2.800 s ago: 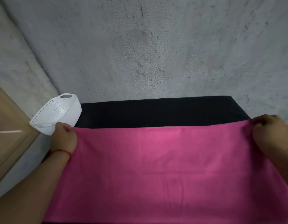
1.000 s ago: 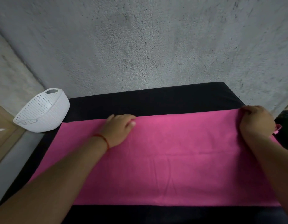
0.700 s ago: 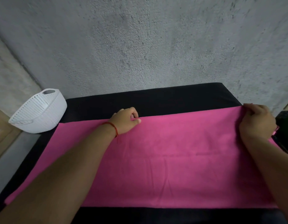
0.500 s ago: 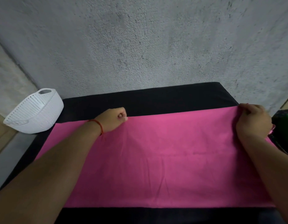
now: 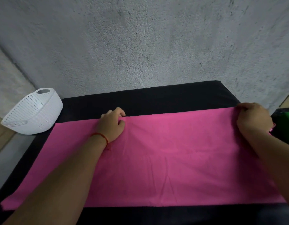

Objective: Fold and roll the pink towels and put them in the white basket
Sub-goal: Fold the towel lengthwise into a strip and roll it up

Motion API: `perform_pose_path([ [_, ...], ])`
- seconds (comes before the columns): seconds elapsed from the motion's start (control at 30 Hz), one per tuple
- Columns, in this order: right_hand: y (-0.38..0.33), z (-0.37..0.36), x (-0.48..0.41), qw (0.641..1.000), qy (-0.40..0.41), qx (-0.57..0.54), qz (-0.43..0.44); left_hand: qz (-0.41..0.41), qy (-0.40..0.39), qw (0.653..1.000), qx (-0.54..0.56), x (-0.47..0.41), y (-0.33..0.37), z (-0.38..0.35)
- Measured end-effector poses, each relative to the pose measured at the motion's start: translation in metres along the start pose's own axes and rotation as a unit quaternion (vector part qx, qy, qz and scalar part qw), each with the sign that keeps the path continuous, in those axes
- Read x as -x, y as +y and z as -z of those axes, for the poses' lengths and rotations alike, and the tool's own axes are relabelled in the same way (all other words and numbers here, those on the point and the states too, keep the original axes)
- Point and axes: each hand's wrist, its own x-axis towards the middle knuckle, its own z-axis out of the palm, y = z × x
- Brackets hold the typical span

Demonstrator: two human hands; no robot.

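A large pink towel [image 5: 173,156] lies spread flat across the black table [image 5: 156,99]. My left hand [image 5: 112,125] sits on the towel's far edge near its middle, fingers curled and pinching that edge. My right hand [image 5: 252,120] grips the towel's far right corner with curled fingers. The white perforated basket [image 5: 33,113] stands tilted at the table's far left corner, to the left of the towel, and looks empty.
A rough grey wall rises right behind the table. A dark and green object [image 5: 285,127] sits just off the table's right edge, close to my right hand. A pale wooden surface [image 5: 0,137] shows at the far left.
The towel went from held up by both far corners to lying flat. My left hand moved from the left corner to the middle of the far edge and curled onto it; my right hand kept its corner.
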Motion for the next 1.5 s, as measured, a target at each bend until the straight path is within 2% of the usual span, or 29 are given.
perform_pose_path([
  [0.07,0.002,-0.002,-0.003,1.0,-0.009,0.018,0.008,0.01,0.01,1.0,0.004,0.0,-0.001,0.0],
  [0.2,-0.005,0.0,0.003,0.997,-0.014,0.074,0.014,-0.028,0.057,0.997,-0.043,-0.002,-0.005,-0.007],
  [0.3,-0.047,0.004,0.042,0.985,0.017,0.077,0.154,-0.037,0.081,0.988,-0.124,-0.001,-0.004,-0.007],
  [0.33,-0.069,0.005,0.063,0.974,-0.019,0.058,0.217,-0.033,0.082,0.984,-0.154,0.001,0.002,-0.006],
  [0.4,-0.116,0.004,0.109,0.931,-0.169,0.012,0.322,-0.026,0.076,0.982,-0.171,0.009,0.026,-0.003],
  [0.47,-0.153,-0.004,0.152,0.881,-0.289,0.038,0.372,-0.034,0.044,0.993,-0.108,0.028,0.062,-0.002],
  [0.5,-0.165,-0.01,0.167,0.866,-0.318,0.059,0.381,-0.038,0.015,0.996,-0.081,0.039,0.078,-0.005],
  [0.57,-0.17,-0.018,0.178,0.861,-0.336,0.08,0.373,-0.033,-0.062,0.995,-0.064,0.062,0.09,-0.012],
  [0.67,-0.152,-0.02,0.16,0.877,-0.317,0.096,0.347,-0.006,-0.134,0.985,-0.112,0.078,0.048,-0.002],
  [0.83,-0.094,-0.004,0.094,0.91,-0.29,0.132,0.266,0.084,-0.163,0.969,-0.166,0.07,-0.07,0.045],
  [0.97,-0.02,0.002,0.031,0.936,-0.253,0.173,0.175,0.116,-0.172,0.965,-0.158,0.051,-0.12,0.062],
  [1.07,0.013,0.002,0.008,0.937,-0.258,0.19,0.141,0.126,-0.169,0.966,-0.15,0.039,-0.137,0.063],
  [1.17,0.014,0.001,0.012,0.943,-0.248,0.179,0.132,0.132,-0.151,0.971,-0.132,0.035,-0.148,0.061],
  [1.33,0.007,0.002,0.014,0.944,-0.243,0.182,0.13,0.121,-0.025,0.992,-0.003,0.042,-0.159,0.06],
  [1.4,0.004,0.004,0.015,0.943,-0.245,0.182,0.13,0.137,0.002,0.99,-0.016,0.039,-0.162,0.064],
  [1.5,-0.004,0.015,0.024,0.945,-0.236,0.201,0.103,0.116,-0.022,0.987,-0.105,0.033,-0.156,0.076],
])
